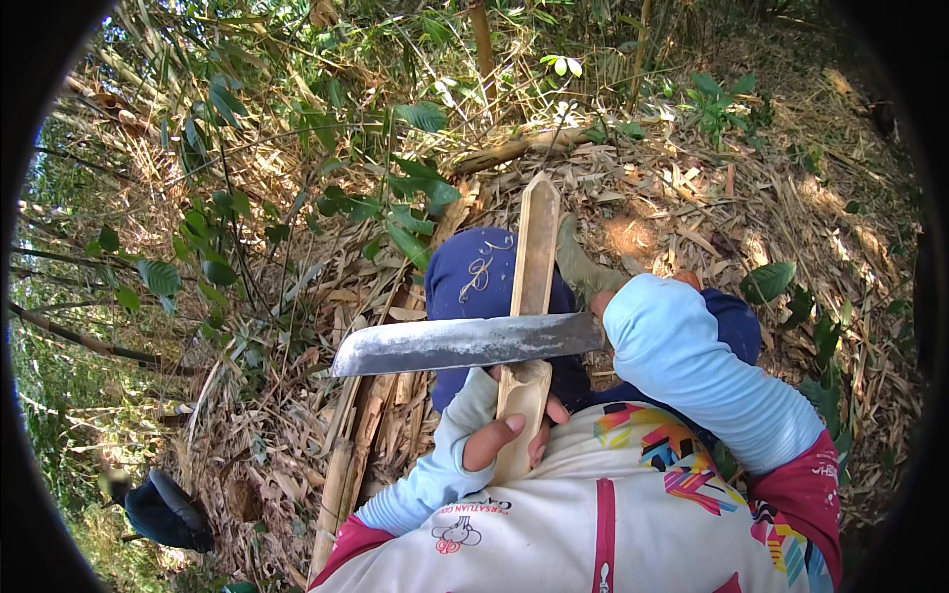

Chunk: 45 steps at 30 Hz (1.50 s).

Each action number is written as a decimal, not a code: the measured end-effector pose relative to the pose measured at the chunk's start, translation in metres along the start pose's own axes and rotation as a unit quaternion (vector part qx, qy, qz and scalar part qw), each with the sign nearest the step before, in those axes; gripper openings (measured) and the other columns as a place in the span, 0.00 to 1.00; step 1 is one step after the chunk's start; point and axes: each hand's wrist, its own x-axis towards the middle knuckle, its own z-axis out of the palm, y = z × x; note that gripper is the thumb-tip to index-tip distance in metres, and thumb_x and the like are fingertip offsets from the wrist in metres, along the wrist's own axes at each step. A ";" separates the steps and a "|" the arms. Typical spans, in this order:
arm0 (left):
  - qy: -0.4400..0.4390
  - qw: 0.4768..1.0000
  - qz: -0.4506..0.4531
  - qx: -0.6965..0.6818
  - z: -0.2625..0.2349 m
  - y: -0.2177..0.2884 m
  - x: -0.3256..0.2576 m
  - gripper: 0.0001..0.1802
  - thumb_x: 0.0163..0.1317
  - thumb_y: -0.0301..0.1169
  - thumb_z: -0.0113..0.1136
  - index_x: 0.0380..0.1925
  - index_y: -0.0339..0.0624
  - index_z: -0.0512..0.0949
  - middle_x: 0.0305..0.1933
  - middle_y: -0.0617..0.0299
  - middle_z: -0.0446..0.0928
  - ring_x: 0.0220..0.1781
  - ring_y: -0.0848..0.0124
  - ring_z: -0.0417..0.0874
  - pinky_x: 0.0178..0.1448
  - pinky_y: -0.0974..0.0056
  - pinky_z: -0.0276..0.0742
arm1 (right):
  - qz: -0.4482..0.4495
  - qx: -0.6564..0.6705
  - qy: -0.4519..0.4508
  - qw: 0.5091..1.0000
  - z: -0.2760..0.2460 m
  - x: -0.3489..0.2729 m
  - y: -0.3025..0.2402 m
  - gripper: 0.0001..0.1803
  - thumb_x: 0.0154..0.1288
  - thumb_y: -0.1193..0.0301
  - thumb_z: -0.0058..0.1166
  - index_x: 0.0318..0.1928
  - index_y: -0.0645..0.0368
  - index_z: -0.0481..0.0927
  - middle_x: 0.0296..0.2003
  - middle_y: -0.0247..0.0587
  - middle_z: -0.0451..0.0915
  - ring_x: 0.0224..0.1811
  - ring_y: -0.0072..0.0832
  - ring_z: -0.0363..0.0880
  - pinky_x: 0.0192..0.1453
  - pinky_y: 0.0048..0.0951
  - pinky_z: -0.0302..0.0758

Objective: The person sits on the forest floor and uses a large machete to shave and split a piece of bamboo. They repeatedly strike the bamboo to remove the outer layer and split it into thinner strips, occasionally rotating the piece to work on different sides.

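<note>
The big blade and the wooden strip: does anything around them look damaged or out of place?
The blade is blotched dark and grey, so it looks worn. Pale curly strands, perhaps shavings, lie stray on the blue trouser knee behind the wooden strip. Nothing else stands out.

Out into open woodland now, straight to a fallen log (519, 150), pale brown across dry leaf litter (682, 188). Just behind the log, up along a brown upright stem (483, 49); then off to the log's right, over to a low green plant (722, 104). Swinging left of the log, into broad green leaves (420, 183), and farther left still, into a tangle of dry stalks (119, 119). Below and right of the log, down to an orange-brown patch of ground (633, 235), bright in dappled sunlight between shadows!
</note>
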 end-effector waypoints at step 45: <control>-0.014 1.000 -0.010 0.023 0.009 -0.001 0.001 0.33 0.65 0.30 0.51 0.67 0.34 0.52 0.44 0.46 0.78 0.29 0.70 0.77 0.37 0.64 0.76 | 0.109 0.160 0.303 0.933 -0.045 0.043 0.130 0.13 0.51 0.70 0.62 0.40 0.54 0.80 0.27 0.42 0.81 0.31 0.35 0.81 0.35 0.35 0.75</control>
